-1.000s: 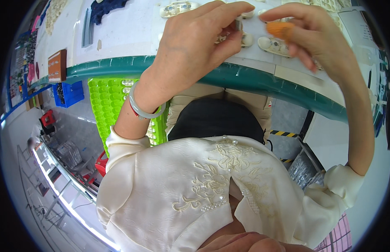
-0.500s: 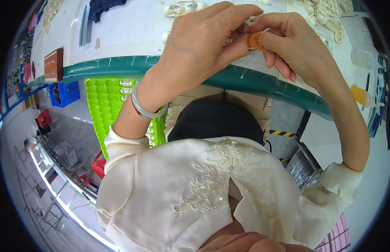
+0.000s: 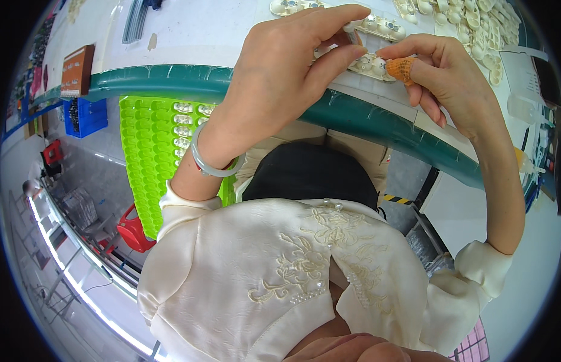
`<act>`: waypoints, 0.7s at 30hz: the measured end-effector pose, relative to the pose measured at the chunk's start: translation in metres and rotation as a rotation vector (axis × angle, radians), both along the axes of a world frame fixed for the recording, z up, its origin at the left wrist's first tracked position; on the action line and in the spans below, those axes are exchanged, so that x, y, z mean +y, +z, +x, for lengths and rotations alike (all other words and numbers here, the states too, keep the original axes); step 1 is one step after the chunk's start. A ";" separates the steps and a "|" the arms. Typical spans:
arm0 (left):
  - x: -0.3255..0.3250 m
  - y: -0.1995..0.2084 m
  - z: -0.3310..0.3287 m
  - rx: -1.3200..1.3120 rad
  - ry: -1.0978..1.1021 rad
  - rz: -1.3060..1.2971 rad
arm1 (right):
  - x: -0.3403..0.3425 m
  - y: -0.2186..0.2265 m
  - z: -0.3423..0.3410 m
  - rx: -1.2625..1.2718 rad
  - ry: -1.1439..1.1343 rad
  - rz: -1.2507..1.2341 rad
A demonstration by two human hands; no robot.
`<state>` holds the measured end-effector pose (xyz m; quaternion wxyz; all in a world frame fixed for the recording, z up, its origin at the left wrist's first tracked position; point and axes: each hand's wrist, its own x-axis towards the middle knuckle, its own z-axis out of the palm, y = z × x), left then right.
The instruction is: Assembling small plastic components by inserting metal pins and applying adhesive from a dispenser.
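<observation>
My left hand is over the table, thumb and forefinger curled around a small pale piece whose kind I cannot make out. To its right, my right hand has thumb and forefinger pinched together, the thumb wearing an orange finger cover. What lies between those fingertips is too small to tell. The right fingertips are at a cream plastic part with round shiny pieces in it. Just beyond lies a similar cream part, and another cream part is at the far edge.
Loose cream parts are heaped at the far right. A green padded edge runs along the table front. Left of my lap is a lime-green tray with shiny parts in some hollows. A brown box stands left.
My hands were close together and are now farther apart, the right one shifted to the right. More of the cream parts shows between them. The whole view has shifted slightly.
</observation>
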<state>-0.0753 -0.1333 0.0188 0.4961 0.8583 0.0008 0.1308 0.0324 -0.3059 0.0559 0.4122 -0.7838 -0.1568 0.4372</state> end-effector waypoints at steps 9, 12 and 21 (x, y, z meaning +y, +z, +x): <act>0.002 -0.004 0.011 -0.100 -0.108 0.288 | 0.000 0.001 0.001 -0.055 0.064 -0.009; 0.000 -0.004 0.011 -0.087 -0.118 0.261 | 0.002 -0.005 -0.005 -0.082 0.029 0.055; -0.008 -0.008 0.008 -0.175 -0.049 0.345 | 0.012 -0.012 0.002 -0.060 0.035 0.031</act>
